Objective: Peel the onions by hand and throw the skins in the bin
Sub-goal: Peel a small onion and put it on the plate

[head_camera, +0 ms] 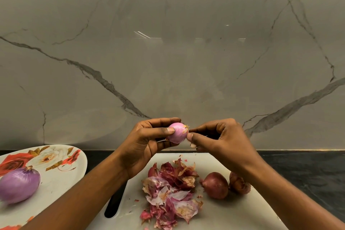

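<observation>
My left hand [147, 140] grips a small, pale pink onion [177, 133], held up above the white cutting board [233, 211]. My right hand [216, 136] pinches at the onion's right end, where a dry brown scrap of skin clings. A heap of red and papery onion skins [171, 190] lies on the board below. Two unpeeled red onions [215, 185] [238, 183] sit side by side on the board to the right of the heap. No bin is in view.
A flowered plate [56, 183] stands at the left with a large peeled purple onion [18, 185] on it. The board has a dark handle slot [113, 205] at its left edge. A dark countertop [308, 173] extends right; a marble wall rises behind.
</observation>
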{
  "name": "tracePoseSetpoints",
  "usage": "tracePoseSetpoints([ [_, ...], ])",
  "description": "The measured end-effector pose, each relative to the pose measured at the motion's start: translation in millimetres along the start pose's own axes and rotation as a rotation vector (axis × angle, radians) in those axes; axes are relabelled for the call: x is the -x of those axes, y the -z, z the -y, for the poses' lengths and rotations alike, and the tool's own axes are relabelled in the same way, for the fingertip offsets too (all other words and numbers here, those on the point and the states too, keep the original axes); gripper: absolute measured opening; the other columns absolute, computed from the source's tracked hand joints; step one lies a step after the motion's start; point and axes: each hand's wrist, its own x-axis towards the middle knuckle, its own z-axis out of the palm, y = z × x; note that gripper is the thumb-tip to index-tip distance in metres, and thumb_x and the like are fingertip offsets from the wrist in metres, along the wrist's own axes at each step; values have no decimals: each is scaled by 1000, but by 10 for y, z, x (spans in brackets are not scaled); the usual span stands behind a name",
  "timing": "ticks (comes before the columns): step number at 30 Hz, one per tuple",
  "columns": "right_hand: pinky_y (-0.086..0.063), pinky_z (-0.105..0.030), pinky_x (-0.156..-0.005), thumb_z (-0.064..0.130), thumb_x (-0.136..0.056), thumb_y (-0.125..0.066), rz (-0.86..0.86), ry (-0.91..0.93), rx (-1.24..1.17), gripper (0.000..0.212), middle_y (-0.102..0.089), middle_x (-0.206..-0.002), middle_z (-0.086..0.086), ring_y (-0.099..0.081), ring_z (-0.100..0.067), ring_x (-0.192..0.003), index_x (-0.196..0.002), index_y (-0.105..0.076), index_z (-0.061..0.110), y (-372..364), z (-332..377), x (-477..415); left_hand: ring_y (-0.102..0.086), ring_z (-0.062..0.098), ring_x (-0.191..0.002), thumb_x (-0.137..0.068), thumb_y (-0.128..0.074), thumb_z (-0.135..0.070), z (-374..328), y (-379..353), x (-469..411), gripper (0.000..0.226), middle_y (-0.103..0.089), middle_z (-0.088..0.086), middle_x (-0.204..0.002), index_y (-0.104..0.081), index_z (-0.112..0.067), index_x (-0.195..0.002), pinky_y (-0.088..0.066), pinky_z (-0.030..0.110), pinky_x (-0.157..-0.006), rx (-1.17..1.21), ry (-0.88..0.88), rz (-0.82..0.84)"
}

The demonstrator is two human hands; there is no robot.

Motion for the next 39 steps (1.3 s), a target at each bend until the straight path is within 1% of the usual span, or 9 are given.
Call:
tracePoseSetpoints([
  [4,-67,-34,-77,33,-82,-86,29,2,-65,41,-82,-97,3,-80,-12,-85,-121,-77,21,5,39,18,-69,36,-120,-80,-72,-11,1,-6,10,36,-73,19,-126,-80,-9,-115,-61,37,-97,-34,-1,14],
  [10,-62,-20,-72,20,-85,-85,57,44,-46,28,-81,-89,15,-78,-5,-82,-110,-79,32,-10,76,58,-68,39,-122,-83,-72,-13,15,-15,25,36,-73,21,-127,-79,-9,-118,-55,47,-107,-54,22,52],
  [13,-64,-24,-72,15,-87,-81,46,63,-34,29,-81,-88,15,-79,-8,-81,-104,-77,38,-6,97,61,-68,40,-122,-84,-72,-13,14,-14,24,35,-72,21,-127,-79,-9,-118,-56,48,-107,-58,21,60],
  [16,-67,-33,-74,8,-91,-76,20,59,-60,28,-82,-90,8,-80,-16,-82,-106,-79,32,-1,65,39,-68,39,-121,-84,-71,-13,-6,-23,25,34,-72,20,-128,-79,-9,-117,-59,43,-102,-45,15,68],
  [22,-66,-29,-74,-1,-95,-69,-26,71,-89,29,-82,-88,4,-80,-16,-81,-103,-80,25,2,46,25,-69,38,-120,-84,-70,-11,-11,-18,17,37,-72,21,-128,-78,-5,-119,-62,35,-94,-12,-1,60],
  [27,-65,-26,-73,2,-92,-75,-85,50,-82,19,-82,-85,2,-80,-14,-78,-100,-82,18,33,21,6,-69,37,-122,-83,-70,-7,-10,3,1,38,-71,20,-130,-77,-5,-120,-59,40,-102,5,-9,61],
  [29,-65,-28,-72,7,-90,-80,-65,7,-113,13,-82,-83,0,-80,-16,-77,-98,-83,15,44,34,4,-68,37,-123,-82,-72,-5,-6,9,-1,41,-71,20,-131,-76,-4,-123,-58,41,-103,-4,-14,62],
  [33,-67,-33,-71,8,-92,-77,36,-166,-336,10,-80,-84,-15,-80,-30,-79,-100,-81,4,42,92,-3,-68,36,-124,-82,-73,-2,-13,3,10,43,-71,19,-131,-75,-3,-124,-57,39,-104,-19,-28,89],
  [39,-67,-34,-74,8,-86,-81,71,-144,-299,12,-81,-84,-13,-80,-29,-80,-98,-80,10,28,104,13,-69,32,-123,-81,-73,-3,-5,-3,34,38,-73,16,-129,-79,-9,-118,-58,35,-102,-81,-46,104],
])
